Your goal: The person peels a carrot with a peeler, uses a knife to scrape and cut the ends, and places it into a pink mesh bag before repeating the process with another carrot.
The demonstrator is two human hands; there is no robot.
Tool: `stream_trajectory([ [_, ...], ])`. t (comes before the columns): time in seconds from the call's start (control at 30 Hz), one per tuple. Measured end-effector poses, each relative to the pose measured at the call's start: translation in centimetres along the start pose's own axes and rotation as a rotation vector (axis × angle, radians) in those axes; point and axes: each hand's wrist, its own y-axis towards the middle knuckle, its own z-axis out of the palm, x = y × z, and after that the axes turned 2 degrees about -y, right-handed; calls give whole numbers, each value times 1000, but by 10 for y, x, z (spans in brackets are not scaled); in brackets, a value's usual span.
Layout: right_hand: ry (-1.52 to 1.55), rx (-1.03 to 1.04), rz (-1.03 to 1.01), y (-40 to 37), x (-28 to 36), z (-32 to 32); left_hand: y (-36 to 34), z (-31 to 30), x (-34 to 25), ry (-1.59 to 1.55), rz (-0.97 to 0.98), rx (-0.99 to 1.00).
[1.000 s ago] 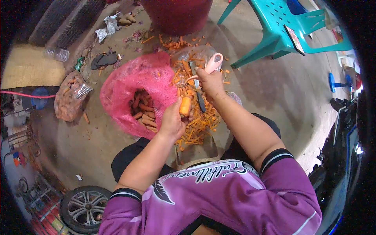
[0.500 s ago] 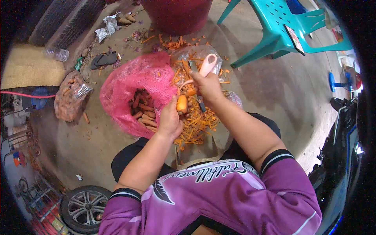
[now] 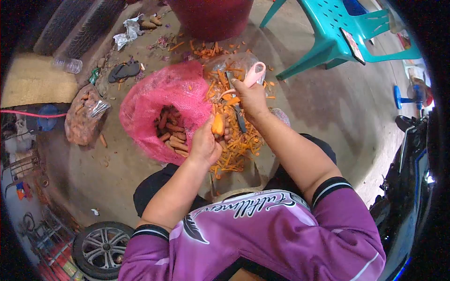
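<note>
Between left fingers [image 3: 207, 130], carrot [image 3: 217, 124] seemingly stands upright.

bare concrete floor [image 3: 323, 107], teal chair [image 3: 335, 35]

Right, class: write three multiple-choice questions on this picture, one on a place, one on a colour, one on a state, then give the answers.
1. Where does the pink mesh sack lie? A on a table; B on the ground by the left hand; C on a shelf.
2. What colour is the plastic chair? A red; B yellow; C teal.
3. How is the right hand? A closed on the pink peeler; B flat and empty; C in a pocket.
Answers: 1 B, it lies beside the hand holding the carrot; 2 C, seat and legs are teal; 3 A, the hand wraps its handle.
</note>
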Motion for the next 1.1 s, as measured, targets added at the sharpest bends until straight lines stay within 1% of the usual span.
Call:
stream_trajectory([
  [0.07, -6, 76, 48, -13, 8, 7, 2, -3, 2, -3, 26, -73],
  [0.1, -14, 124, -38, -21, 4, 12, 3, -4, 2, -4, 41, -111],
  [0.2, -46, 301, 3, -36, 5, 15, 0, 11, 0, 15, 114, -49],
  [0.23, -100, 241, 39, -27, -3, 13, -1, 10, 0, 51, 110, -98],
  [0.3, -162, 64, 14, 0, -14, 3, -4, 7, 0, 123, 104, -194],
  [0.33, -192, -24, 1, 6, -16, 0, -3, 4, 0, 132, 104, -151],
  [0.37, -16, 14, 23, -3, 2, 1, -2, -2, 1, 142, 102, -108],
  [0.4, -30, 63, 43, -12, 9, 3, -1, -4, 2, 152, 99, -64],
  [0.47, -63, 166, 81, -24, 16, 9, -1, 3, 1, 174, 153, -47],
  [0.5, -75, 201, 7, -21, 1, 12, -2, 6, 1, 184, 181, -40],
  [0.6, -197, 41, 81, -9, 7, 4, 5, -11, 5, 282, 192, -14],
  [0.63, -31, -3, 29, -4, 9, 6, 4, -9, 4, 245, 180, -31],
  [0.73, 78, 76, 127, -20, 20, 8, 2, -2, 1, 148, 128, -77],
  [0.77, 15, 138, 97, -24, 18, 9, 3, -1, -1, 122, 103, -90],
  [0.8, 29, 130, 72, -27, 17, 11, 3, -1, -2, 96, 78, -103],
  [0.87, 56, 114, 24, -36, 19, 16, 2, -3, -4, 83, 55, -37],
  [0.9, 76, 167, 60, -41, 24, 14, 1, -3, -5, 77, 43, -3],
  [1.0, -31, 247, 64, -40, 17, 12, 0, 10, -4, 51, 113, 29],
  [1.1, 6, 340, 17, -49, 26, 16, 10, -8, -1, -1, 54, 10],
])
